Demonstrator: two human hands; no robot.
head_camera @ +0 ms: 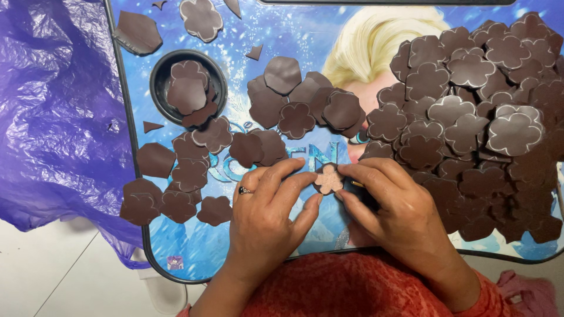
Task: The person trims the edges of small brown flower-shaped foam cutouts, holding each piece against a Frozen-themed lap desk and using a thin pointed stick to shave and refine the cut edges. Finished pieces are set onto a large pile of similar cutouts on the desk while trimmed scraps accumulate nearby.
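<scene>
I hold a small flower-shaped cutout (pixel 328 179) between both hands, its pale pinkish side up with a dark brown edge showing. My left hand (pixel 267 214), a ring on one finger, pinches its left and lower edge with thumb and fingertips; my right hand (pixel 393 205) closes on its right edge and also grips a dark tool (pixel 361 191) whose shape I cannot make out. The cutout sits just above the lap tray (pixel 305 41), near its front middle. The tray is blue with a printed cartoon picture and pale lettering across its centre. A big heap of brown flower pieces (pixel 470 111) covers its right side, a looser scatter (pixel 294 105) lies at centre and left, and a few rest in the round black cup recess (pixel 188 88). Purple plastic sheeting (pixel 53 111) lies to the left.
</scene>
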